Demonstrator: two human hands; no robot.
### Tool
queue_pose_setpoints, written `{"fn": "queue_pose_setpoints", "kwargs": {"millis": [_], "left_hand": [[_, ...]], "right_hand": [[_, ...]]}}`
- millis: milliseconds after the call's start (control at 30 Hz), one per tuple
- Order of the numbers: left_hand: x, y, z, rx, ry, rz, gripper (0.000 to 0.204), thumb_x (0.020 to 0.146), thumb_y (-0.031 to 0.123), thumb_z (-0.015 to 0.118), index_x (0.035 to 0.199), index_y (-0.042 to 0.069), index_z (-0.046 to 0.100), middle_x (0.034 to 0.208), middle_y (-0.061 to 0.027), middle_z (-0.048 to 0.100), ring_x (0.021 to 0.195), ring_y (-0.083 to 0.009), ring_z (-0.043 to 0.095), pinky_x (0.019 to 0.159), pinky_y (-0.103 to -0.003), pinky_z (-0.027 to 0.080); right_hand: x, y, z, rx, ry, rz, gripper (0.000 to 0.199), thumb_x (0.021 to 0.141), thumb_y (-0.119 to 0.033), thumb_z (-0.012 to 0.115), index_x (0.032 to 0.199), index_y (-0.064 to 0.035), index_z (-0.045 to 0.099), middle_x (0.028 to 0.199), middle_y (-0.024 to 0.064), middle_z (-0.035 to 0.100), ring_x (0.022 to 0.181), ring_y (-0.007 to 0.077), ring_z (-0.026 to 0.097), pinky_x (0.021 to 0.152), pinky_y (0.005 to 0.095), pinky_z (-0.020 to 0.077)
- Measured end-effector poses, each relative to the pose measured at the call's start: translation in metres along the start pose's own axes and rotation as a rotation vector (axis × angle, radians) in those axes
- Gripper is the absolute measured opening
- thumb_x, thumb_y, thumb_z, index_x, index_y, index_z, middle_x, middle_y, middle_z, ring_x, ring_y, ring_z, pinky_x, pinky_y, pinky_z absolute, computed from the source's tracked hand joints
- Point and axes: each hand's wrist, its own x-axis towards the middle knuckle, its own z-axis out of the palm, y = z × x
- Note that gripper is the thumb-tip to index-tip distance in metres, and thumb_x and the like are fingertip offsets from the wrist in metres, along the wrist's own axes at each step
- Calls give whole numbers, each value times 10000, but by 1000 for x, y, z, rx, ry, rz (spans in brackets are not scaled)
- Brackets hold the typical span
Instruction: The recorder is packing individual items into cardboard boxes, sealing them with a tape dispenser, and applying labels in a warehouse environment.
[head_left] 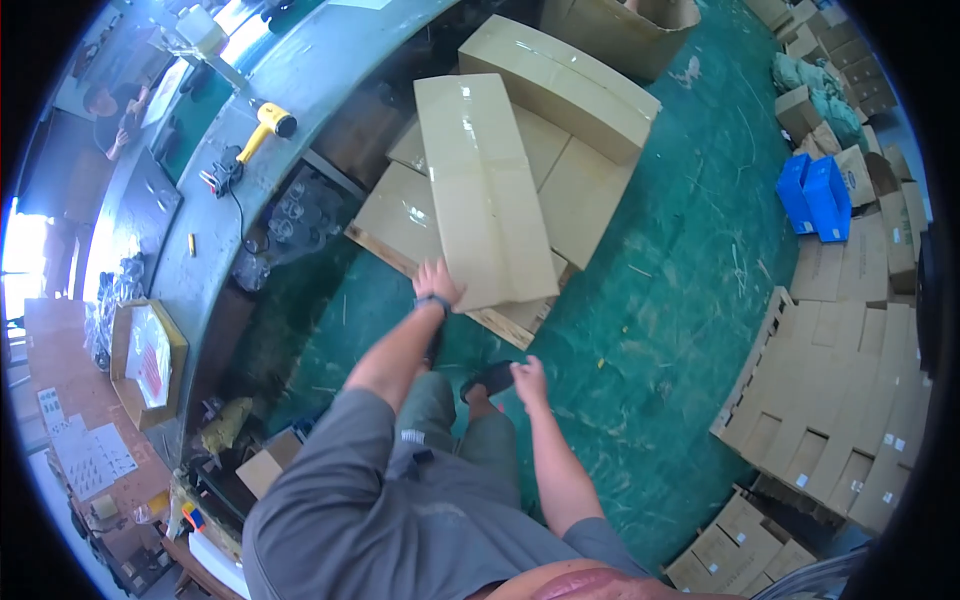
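My left hand [437,281] rests on the near left corner of a long sealed cardboard box [482,185] that lies on top of other cartons [575,195] stacked on a wooden pallet [500,325]. A dark band sits on that wrist. My right hand [529,381] hangs free over the green floor below the pallet's near edge, fingers loosely apart, holding nothing. Below me are my grey shirt, grey trousers and a dark sandal [487,380].
A long grey workbench [300,90] curves along the left with a yellow heat gun [262,127]. Stacks of sealed cartons [850,400] stand at the right, blue crates [815,195] at the upper right, an open carton [640,25] at the top.
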Motion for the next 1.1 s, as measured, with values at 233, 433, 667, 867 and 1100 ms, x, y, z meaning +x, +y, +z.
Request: {"fn": "queue_pose_setpoints", "kwargs": {"millis": [233,433,667,867,1100], "left_hand": [[4,-106,167,-712,-191,-340,1246,824,664,765,1676,95,55,1656,-304,273,1498,-482,351,1196,-571,365],[54,-68,160,-1501,-735,-776,1171,890,615,730,1678,263,-61,1741,-157,123,1561,-486,182,1182,-713,253],[114,-168,124,-1204,-585,-627,970,866,622,765,1593,191,291,1501,-140,537,1300,-376,589,979,-628,504],[205,-301,48,-1151,-207,-536,659,922,394,811,1382,24,517,1194,-141,697,1011,-253,698,807,-438,600],[322,-407,-25,-1108,-121,-505,796,896,435,832,1487,89,425,1381,-141,596,1203,-340,632,914,-569,559]], "right_hand": [[185,-78,4,-87,299,-187,1079,871,-477,803,1609,64,231,1615,335,330,1513,447,323,1250,488,293],[262,-115,41,85,217,285,1107,839,-588,800,1663,-126,223,1663,260,205,1533,401,280,1218,503,342],[199,-128,155,311,292,282,975,887,-465,797,1616,-21,327,1641,252,281,1489,366,367,1190,476,375],[151,-193,315,718,115,244,875,936,-226,779,1621,18,292,1536,190,482,1398,261,490,1134,371,429],[158,-263,445,596,74,146,999,936,-280,777,1656,7,147,1658,224,328,1527,301,343,1243,384,294]]}}
